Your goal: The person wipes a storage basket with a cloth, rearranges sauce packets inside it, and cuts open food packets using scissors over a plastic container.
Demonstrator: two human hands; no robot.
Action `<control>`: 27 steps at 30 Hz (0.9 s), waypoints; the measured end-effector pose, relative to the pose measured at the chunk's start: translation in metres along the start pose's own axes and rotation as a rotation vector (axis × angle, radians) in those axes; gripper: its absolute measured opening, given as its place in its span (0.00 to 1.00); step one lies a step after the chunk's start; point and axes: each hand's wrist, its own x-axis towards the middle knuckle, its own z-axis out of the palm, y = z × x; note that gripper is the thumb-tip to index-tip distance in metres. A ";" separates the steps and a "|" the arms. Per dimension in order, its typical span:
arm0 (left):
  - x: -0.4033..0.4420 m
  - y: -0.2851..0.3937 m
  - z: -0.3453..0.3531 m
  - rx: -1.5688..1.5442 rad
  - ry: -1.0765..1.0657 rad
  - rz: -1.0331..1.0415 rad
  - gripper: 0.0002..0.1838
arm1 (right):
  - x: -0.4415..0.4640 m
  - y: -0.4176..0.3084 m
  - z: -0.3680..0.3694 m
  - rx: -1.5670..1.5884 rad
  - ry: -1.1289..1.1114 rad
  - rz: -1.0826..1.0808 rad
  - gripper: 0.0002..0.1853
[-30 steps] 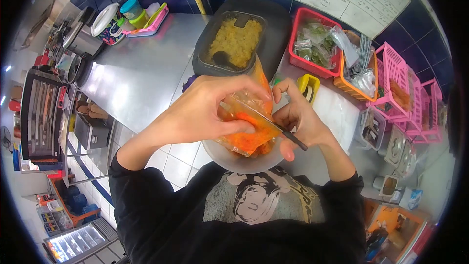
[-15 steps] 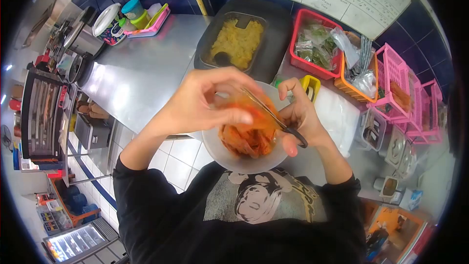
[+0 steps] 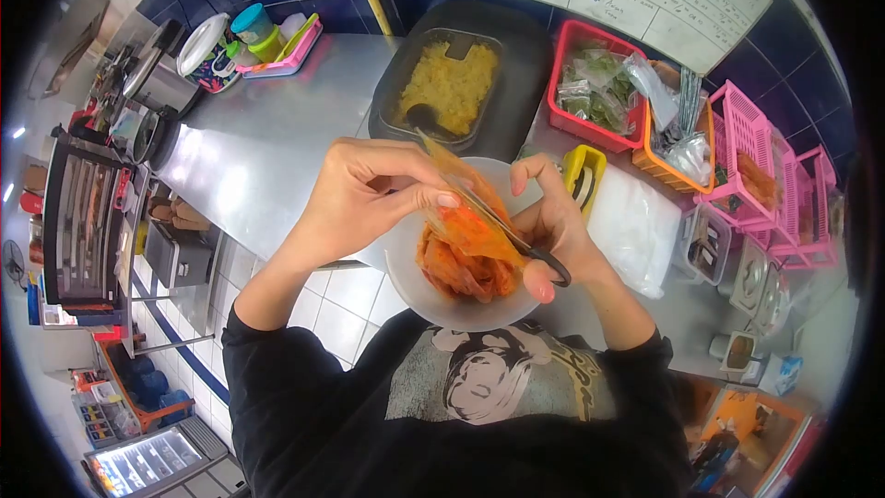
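Observation:
Over a pale round bowl point(image 3: 406, 267), my left hand point(image 3: 369, 189) pinches the edge of an orange-stained clear plastic bag point(image 3: 479, 231). Reddish-orange food point(image 3: 461, 272) in wet pieces lies in the bowl below. My right hand point(image 3: 562, 231) is closed around the black handle of scissors point(image 3: 550, 266), whose blades run up and left along the bag. Part of the blades is hidden by the bag. The bag looks flattened and smeared with orange sauce.
Behind the bowl stands a dark container of yellow food point(image 3: 447, 83) with a black ladle. To the right are a red basket point(image 3: 595, 138) of bagged leaves, an orange basket point(image 3: 678, 180), pink racks point(image 3: 737, 129), a yellow holder point(image 3: 583, 159) and white plastic sheets point(image 3: 636, 231).
My left hand has shifted slightly left, its fingers now pinching the bag's edge. The bag has lifted off the bowl's contents, so more food shows. The scissors remain in my right hand.

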 end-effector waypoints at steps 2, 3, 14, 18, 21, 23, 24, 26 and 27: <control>0.000 0.002 -0.001 0.079 -0.005 -0.024 0.03 | 0.001 0.004 0.003 0.027 0.007 -0.008 0.45; -0.001 0.004 0.000 0.130 -0.034 -0.020 0.03 | 0.002 0.003 0.006 0.027 0.006 -0.011 0.45; -0.001 0.011 -0.004 0.300 -0.171 0.054 0.02 | 0.001 0.025 0.015 0.147 -0.025 -0.080 0.44; -0.002 0.006 -0.007 0.251 -0.184 0.039 0.03 | 0.001 0.029 0.022 0.166 0.032 -0.089 0.45; -0.002 0.005 -0.006 0.251 -0.219 0.015 0.03 | 0.003 0.036 0.028 0.199 0.047 -0.180 0.45; -0.002 0.004 -0.005 0.246 -0.234 0.006 0.03 | 0.000 0.033 0.032 0.194 0.130 -0.135 0.46; -0.002 0.002 -0.003 0.280 -0.232 0.055 0.03 | -0.003 0.031 0.031 0.194 0.138 -0.142 0.46; -0.004 0.002 -0.003 0.311 -0.242 0.105 0.03 | -0.015 0.027 0.022 0.030 0.157 -0.251 0.40; -0.003 0.007 -0.006 0.331 -0.189 0.105 0.04 | -0.022 0.025 0.017 -0.015 0.183 -0.332 0.37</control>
